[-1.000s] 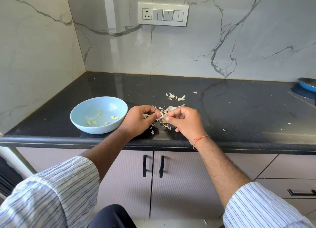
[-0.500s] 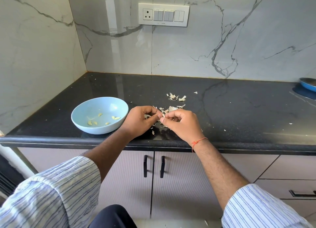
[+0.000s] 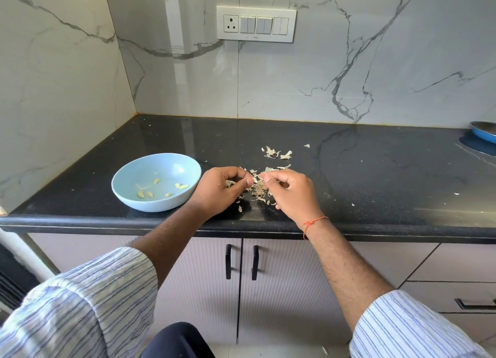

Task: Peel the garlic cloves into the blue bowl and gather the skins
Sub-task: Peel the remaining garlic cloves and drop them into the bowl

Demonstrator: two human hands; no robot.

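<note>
Judging by six or so peeled cloves [image 3: 183, 186] in the blue bowl [image 3: 126, 194] at nine o'clock, we are midway: left hand [image 3: 218, 192] and right hand [image 3: 291, 194] pinch something among loose skins [image 3: 259, 190], ungathered.

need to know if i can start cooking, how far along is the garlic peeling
Partly done. Several peeled cloves already lie in the blue bowl. In hand: the left hand and right hand have their fingertips together above the skins, apparently working on something small; I cannot tell whether it is a clove. Left: the skins lie scattered on the black countertop, not gathered.
</note>
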